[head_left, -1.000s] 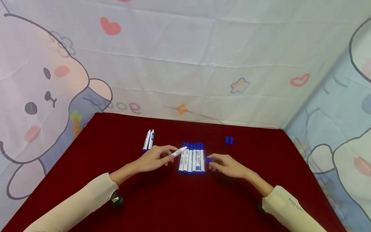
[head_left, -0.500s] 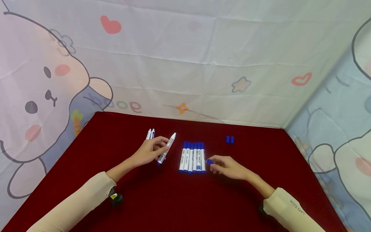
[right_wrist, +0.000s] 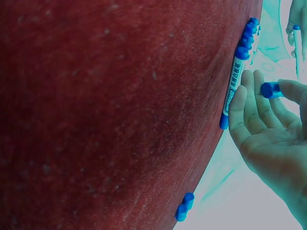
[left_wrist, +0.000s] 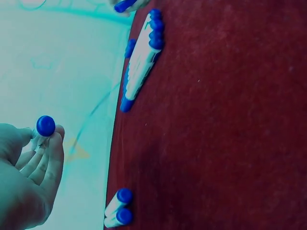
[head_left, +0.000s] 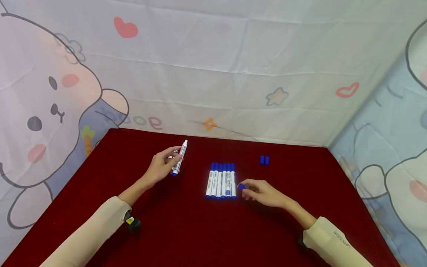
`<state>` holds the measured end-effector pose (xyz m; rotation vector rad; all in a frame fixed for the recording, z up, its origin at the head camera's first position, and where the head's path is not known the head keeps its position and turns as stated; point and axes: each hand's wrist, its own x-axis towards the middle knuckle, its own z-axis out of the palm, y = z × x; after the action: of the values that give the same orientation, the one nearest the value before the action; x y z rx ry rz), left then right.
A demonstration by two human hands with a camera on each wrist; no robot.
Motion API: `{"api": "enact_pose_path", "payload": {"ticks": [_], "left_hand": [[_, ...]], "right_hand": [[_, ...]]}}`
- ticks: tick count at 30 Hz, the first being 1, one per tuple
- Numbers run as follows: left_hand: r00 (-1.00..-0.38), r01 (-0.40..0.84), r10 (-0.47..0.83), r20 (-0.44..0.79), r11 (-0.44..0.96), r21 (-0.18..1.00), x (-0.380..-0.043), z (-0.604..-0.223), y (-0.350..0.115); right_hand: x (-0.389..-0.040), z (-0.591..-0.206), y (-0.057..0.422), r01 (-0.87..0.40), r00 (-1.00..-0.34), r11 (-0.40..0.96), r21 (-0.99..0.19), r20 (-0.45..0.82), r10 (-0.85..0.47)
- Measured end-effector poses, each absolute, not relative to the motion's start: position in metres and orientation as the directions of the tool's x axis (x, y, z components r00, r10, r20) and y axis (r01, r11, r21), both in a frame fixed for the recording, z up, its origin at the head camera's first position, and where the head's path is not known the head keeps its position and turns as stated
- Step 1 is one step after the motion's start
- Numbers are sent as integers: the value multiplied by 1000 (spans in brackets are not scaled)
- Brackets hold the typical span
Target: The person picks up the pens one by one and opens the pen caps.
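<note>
My left hand [head_left: 160,167] pinches an uncapped white marker [head_left: 181,157], its white tip up and away. The marker's blue end [left_wrist: 45,125] faces the left wrist camera. Two more uncapped markers [left_wrist: 117,208] lie side by side near that hand, mostly hidden behind it in the head view. Between thumb and fingers, my right hand [head_left: 263,192] holds a blue cap [right_wrist: 272,90]. Just left of it lies a row of several capped white markers [head_left: 221,183], blue caps pointing away.
Two loose blue caps [head_left: 264,160] stand together at the back right of the red-covered table [head_left: 200,230]. A printed cloth backdrop [head_left: 213,74] rises behind the table's far edge.
Carrying the uncapped marker, my left hand has moved left and away from the row, towards the two uncapped markers. The right hand stays by the row, still holding the cap.
</note>
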<state>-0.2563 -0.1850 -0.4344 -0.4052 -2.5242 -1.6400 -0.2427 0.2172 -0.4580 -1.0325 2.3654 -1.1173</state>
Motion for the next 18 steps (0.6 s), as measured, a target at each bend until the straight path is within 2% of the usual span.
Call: {"api": "enact_pose_path", "payload": {"ticks": [9,18], "left_hand": [[-973,227,51,226,398,889,-267,-436,-207],[-998,52,-15,62,376,925,-282,-448,-230]], "right_hand": [[-242,-464,218,-461,-689,429,-777,9,-724],[-244,-465,222,-478,-681,418,-773,26,-732]]}}
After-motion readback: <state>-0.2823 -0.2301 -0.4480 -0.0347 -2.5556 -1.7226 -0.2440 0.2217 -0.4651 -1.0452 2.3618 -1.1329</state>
